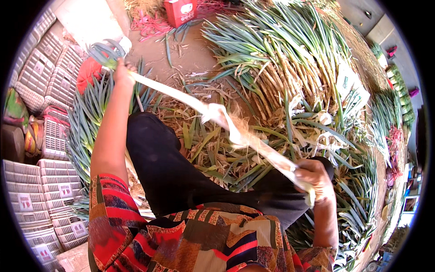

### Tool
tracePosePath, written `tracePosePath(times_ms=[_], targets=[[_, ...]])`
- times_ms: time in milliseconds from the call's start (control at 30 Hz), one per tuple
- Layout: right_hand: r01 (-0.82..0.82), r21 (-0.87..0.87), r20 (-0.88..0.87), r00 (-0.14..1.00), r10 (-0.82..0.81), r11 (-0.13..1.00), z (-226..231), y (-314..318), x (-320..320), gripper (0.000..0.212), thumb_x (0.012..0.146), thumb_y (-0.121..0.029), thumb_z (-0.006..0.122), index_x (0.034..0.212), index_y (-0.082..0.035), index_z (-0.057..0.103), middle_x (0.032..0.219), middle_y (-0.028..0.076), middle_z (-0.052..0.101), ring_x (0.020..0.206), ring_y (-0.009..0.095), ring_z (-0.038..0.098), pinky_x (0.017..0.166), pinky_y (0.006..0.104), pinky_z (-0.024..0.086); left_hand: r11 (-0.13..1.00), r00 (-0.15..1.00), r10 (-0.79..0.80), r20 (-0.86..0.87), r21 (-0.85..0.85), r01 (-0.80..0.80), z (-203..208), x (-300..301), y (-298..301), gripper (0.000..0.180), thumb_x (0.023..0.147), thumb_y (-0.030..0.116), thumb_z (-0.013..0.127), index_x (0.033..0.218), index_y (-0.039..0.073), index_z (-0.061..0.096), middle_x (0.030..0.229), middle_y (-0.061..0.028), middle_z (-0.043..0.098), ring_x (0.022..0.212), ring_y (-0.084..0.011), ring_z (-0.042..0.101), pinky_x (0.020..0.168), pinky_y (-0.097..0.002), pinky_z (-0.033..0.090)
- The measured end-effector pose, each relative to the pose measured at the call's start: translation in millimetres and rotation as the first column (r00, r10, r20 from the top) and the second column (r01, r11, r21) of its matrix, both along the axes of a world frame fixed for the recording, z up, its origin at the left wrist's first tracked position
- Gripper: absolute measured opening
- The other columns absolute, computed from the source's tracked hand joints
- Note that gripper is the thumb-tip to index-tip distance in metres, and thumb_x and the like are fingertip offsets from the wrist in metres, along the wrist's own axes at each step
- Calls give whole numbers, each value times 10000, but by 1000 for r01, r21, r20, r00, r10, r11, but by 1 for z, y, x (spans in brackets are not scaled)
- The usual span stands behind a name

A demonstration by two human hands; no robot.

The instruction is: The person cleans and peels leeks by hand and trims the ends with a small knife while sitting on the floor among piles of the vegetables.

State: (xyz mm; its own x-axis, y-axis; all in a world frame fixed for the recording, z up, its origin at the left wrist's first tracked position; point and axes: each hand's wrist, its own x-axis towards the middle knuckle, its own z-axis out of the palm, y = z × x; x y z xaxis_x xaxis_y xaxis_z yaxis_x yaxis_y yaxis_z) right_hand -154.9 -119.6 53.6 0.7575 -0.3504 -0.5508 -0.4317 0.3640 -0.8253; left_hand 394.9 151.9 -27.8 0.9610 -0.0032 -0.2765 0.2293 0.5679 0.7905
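Note:
My left hand (123, 75) is closed around a large green onion (174, 94) near the base of its green leaves. Its long white stalk slants down to the right, toward blurred brownish roots. A pale strip of outer layer (276, 158) stretches from the root end to my right hand (317, 179), whose fingers are closed on it. Exactly where strip and stalk join is smeared by motion. Between my knees, a litter of peeled skins and leaves (222, 156) covers the floor. More green onions (86, 120) lie beside my left arm.
A big heap of unpeeled green onions (281, 59) lies ahead to the right, with more leaves (353, 208) beside my right arm. White plastic crates (59, 190) are stacked at left. A red box (181, 12) and pink ties (152, 25) sit at the far side.

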Motion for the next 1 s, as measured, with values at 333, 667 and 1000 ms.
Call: tracePosePath(times_ms=[333,667,1000], targets=[[-311,-767,-414,908,-63,561,-53,-96,-8,402,821,-271,632,1085,28,589,1014,184,619,867,263,607,796,376,468,814,814,572,100,-195,-547,26,26,94,246,932,275,494,863,41,470,757,-76,558,521,-195,496,452,-363,422],[137,-947,280,794,540,290,-41,41,192,583,711,-254,773,1181,-31,511,951,120,584,825,230,551,739,359,461,994,1000,2,-3,-108,-2,49,-53,43,399,934,449,431,671,158,356,539,36,272,447,-116,271,483,-278,286],[-123,-152,165,975,147,981,5,39,109,385,830,-317,667,1079,-38,578,607,-61,460,428,17,338,362,159,245,997,996,65,68,-52,-62,31,-33,66,343,909,395,509,735,128,383,587,24,297,460,-112,266,489,-264,266]])
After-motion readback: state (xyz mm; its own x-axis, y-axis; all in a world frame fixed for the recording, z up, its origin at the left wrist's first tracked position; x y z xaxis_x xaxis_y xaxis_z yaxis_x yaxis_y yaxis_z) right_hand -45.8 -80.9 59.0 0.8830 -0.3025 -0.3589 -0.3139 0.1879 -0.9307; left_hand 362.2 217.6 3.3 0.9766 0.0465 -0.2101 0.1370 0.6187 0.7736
